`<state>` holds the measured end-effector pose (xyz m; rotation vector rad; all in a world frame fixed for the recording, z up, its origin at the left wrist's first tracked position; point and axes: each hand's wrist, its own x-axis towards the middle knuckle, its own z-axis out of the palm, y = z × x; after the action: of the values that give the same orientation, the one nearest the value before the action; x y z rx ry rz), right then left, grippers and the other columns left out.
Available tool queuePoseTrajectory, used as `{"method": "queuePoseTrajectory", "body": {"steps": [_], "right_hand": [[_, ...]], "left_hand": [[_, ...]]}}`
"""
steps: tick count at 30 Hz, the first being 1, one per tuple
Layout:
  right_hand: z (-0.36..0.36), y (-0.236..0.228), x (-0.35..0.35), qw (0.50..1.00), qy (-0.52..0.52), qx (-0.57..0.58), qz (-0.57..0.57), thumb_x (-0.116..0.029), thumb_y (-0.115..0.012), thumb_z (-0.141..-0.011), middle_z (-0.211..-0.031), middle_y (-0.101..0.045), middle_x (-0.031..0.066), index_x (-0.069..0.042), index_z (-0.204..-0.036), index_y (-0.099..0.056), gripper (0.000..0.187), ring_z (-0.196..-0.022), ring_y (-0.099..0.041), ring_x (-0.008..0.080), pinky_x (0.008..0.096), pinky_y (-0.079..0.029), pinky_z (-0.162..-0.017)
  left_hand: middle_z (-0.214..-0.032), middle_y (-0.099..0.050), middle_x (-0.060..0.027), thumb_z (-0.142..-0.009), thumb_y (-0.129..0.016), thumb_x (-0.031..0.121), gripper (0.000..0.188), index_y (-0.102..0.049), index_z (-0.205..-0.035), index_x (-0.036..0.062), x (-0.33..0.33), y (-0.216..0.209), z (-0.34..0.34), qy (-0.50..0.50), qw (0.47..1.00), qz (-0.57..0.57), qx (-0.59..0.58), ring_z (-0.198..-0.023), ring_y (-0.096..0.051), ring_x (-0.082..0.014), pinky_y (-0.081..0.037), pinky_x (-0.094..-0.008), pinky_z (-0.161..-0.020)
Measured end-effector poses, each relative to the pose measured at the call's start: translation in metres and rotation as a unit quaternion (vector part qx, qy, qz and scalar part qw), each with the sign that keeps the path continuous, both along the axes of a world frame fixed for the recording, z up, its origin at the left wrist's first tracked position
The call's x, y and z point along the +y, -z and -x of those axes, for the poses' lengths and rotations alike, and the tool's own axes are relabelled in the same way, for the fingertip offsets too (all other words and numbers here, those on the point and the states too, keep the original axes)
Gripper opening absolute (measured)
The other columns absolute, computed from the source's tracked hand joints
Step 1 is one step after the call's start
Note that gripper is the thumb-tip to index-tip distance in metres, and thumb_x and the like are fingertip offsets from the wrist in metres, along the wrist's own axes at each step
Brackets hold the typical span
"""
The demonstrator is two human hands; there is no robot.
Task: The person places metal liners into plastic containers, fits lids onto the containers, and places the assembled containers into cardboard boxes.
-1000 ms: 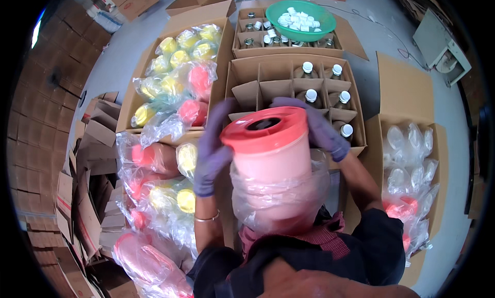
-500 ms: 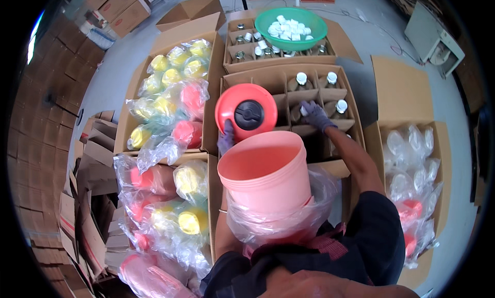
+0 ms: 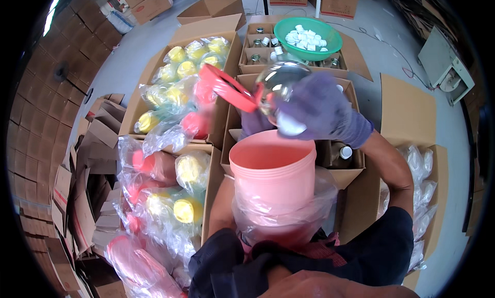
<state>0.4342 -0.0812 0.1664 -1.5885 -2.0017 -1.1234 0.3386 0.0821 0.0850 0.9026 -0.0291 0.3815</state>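
My right hand [image 3: 330, 107], in a purple glove, grips a shiny silvery glass bottle [image 3: 278, 79] above the pink bucket [image 3: 273, 182]. The bottle is tipped with its rounded, mirror-like end up and its white cap [image 3: 290, 124] down near the bucket's rim. Just beyond the bucket, my left hand [image 3: 252, 124], also gloved, holds the red round lid [image 3: 227, 88] tilted on edge; its fingers are mostly hidden and blurred. The bucket stands open against my lap, with clear plastic film [image 3: 322, 197] around its lower part.
Behind the bucket is a divided carton [image 3: 356, 166] with white-capped bottles. A green basin [image 3: 330, 38] of white caps rests on a farther bottle carton. Cartons of bagged yellow and red items [image 3: 188, 210] stand left; another carton [image 3: 438, 195] holds clear-bagged items at right.
My right hand has lifted the bottle out of the divided carton and brought it over the bucket. The red lid has gone from lying face up to tilted, a little to the left.
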Motion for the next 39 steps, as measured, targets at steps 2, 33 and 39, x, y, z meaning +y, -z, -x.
{"method": "queuePoseTrajectory", "body": {"steps": [2, 33, 39], "right_hand": [[0.000, 0.002, 0.005, 0.980, -0.090, -0.153, 0.090, -0.035, -0.076, -0.072, -0.112, -0.058, 0.0108, -0.015, -0.113, -0.064, 0.047, -0.106, -0.058, 0.0294, 0.0459, -0.047, -0.089], [0.011, 0.084, 0.042, 0.604, -0.155, 0.688, 0.371, -0.037, -0.055, -0.095, -0.113, -0.066, 0.0123, -0.002, -0.124, -0.061, 0.045, -0.108, -0.061, 0.0219, 0.0337, -0.046, -0.097], [0.070, 0.115, 0.024, 0.369, -0.282, 0.884, -0.053, -0.065, -0.020, -0.098, -0.142, -0.043, 0.0169, -0.002, -0.130, -0.049, 0.077, -0.126, -0.050, 0.0300, 0.0415, -0.037, -0.111]], "left_hand": [[-0.110, -0.065, -0.0114, -0.095, -0.063, 0.031, 0.040, -0.060, -0.116, -0.0028, 0.014, -0.016, 0.005, 0.019, 0.999, -0.029, -0.012, -0.097, -0.062, -0.0182, -0.052, -0.0327, -0.082], [-0.108, -0.065, -0.0132, -0.093, -0.063, 0.021, 0.032, -0.061, -0.114, -0.0038, 0.045, 0.022, 0.154, -0.537, 0.749, -0.385, 0.057, -0.092, -0.064, -0.0220, -0.054, -0.0354, -0.078], [-0.087, -0.068, -0.0099, -0.076, -0.073, 0.030, 0.037, -0.069, -0.101, 0.0034, 0.014, -0.062, 0.122, -0.193, 0.653, -0.728, -0.072, -0.077, -0.064, -0.0279, -0.052, -0.0382, -0.070]]}}
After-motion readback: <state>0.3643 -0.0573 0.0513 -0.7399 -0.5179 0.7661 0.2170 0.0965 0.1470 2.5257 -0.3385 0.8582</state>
